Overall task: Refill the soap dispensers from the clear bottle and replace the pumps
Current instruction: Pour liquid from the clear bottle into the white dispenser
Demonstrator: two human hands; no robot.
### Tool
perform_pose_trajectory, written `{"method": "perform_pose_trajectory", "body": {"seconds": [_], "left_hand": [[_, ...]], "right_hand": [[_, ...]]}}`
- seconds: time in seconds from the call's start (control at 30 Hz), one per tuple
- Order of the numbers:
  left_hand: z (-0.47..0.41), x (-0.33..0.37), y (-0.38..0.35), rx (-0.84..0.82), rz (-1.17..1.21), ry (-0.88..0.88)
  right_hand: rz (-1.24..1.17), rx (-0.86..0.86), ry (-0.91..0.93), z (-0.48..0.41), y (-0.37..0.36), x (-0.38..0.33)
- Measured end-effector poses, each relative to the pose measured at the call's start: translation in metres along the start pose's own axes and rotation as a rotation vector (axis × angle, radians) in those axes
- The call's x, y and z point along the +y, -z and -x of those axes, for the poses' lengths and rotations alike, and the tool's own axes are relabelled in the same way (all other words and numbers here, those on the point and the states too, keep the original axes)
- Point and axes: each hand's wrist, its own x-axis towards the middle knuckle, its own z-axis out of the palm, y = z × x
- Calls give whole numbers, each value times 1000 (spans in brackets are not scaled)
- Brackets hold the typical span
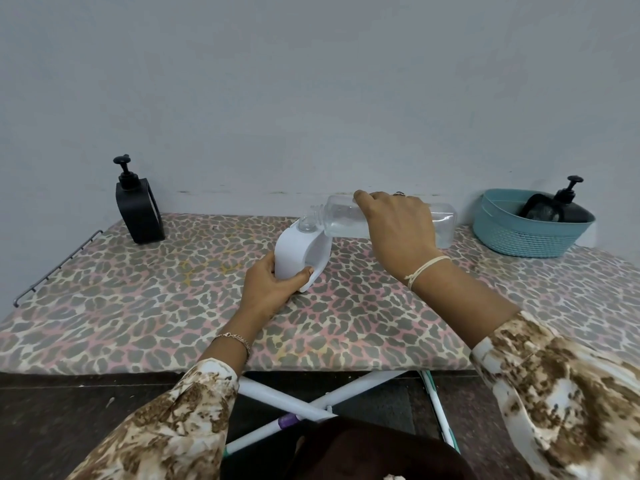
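The left hand (273, 282) grips the white dispenser (301, 251), steadying it on the surface (138, 306) while the right hand's (398, 230) fingers (367, 202) clasp the tipped clear bottle (346, 220), mouth-to-mouth for pouring.

Left hand (273, 282) curled low, right hand (398, 230) clasped palm-down, both arms extended.

Home utility corner: leopard-print ironing board (138, 306) on crossed legs (277, 400), bare painted wall (311, 81), plastic basket (519, 237).

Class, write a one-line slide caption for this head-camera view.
Right hand tips the clear bottle into the white dispenser, steadied by the left hand.
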Motion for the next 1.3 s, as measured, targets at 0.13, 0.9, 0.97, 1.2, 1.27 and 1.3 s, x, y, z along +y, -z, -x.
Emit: {"method": "perform_pose_trajectory", "body": {"seconds": [0.13, 0.9, 0.97, 1.2, 1.27, 1.3], "left_hand": [[0, 2, 0, -2, -1, 1], [-1, 3, 3, -44, 74, 64], [-2, 3, 3, -45, 72, 64], [-1, 5, 3, -44, 65, 80], [-1, 5, 3, -44, 64, 74], [-2, 5, 3, -44, 66, 71]], "right_hand": [[-3, -6, 6, 0, 1, 0], [1, -37, 21, -1, 9, -3], [1, -32, 29, -1, 10, -3], [3, -32, 18, -2, 9, -3], [-1, -29, 11, -2, 8, -4], [1, -27, 8, -1, 7, -4]]}}
